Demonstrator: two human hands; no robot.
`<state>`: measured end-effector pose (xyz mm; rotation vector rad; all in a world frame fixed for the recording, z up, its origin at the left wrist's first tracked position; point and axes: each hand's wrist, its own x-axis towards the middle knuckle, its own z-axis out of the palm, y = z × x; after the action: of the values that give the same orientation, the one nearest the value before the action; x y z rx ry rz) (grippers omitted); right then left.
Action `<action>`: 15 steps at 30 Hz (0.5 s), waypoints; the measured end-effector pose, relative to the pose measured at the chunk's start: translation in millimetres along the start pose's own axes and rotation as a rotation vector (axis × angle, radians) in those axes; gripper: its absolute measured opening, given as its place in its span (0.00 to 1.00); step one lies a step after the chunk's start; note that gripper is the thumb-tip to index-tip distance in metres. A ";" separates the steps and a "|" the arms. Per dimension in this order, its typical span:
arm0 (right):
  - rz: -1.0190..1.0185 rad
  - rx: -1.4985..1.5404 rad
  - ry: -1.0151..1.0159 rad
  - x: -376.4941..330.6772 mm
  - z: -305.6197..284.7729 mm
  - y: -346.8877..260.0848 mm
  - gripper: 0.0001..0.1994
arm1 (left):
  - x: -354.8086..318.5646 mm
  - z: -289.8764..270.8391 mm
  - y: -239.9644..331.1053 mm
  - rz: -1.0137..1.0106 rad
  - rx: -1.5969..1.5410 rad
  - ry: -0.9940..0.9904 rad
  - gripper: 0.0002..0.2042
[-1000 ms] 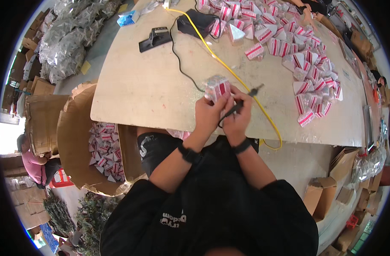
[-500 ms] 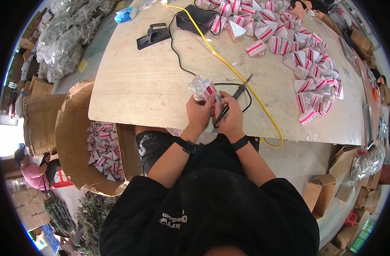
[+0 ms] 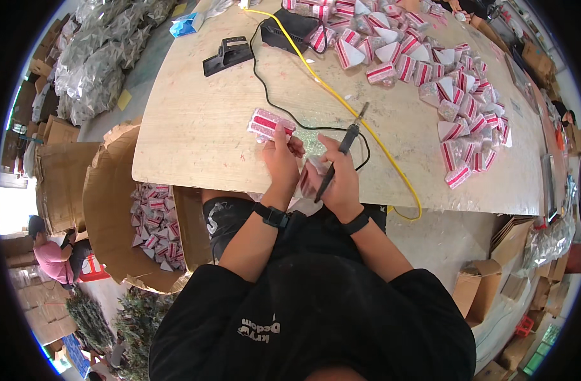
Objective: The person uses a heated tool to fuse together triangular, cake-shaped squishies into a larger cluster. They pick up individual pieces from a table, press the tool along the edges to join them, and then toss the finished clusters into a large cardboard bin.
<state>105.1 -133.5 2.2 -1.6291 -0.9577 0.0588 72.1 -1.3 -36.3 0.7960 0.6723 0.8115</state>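
Observation:
My left hand (image 3: 281,155) is closed on a wedge-shaped toy cake slice (image 3: 269,124), striped pink, red and white, held above the table near its front edge. In my right hand (image 3: 342,184) is a black pen-like tool (image 3: 345,143) with a thin metal tip, slanting up and away from me. A thin black cable loops beside the tool. Between my hands, against the right fingers, is a crumpled piece of clear plastic (image 3: 308,176) with a reddish tint; my fingers partly hide it. Pale glitter (image 3: 312,145) lies on the tabletop just beyond.
Many wrapped cake slices (image 3: 459,101) cover the table's far right. A yellow cable (image 3: 331,82) crosses the table (image 3: 195,127), near a black power box (image 3: 284,35) and black stand (image 3: 229,56). Left of my legs, a cardboard box (image 3: 106,222) holds more slices.
My hands have moved apart. The cake slice has shifted left and turned, its striped side now showing. The clear plastic is now by my right hand, and the black power box has tilted slightly.

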 end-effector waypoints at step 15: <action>-0.003 -0.152 0.226 -3.6 23.7 33.6 0.10 | -36.3 3.1 -20.6 0.068 0.326 -0.106 0.16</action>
<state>108.7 -116.0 -35.0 -1.7314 -0.8058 -0.2009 63.1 -41.4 -43.7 1.1551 0.6944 0.7242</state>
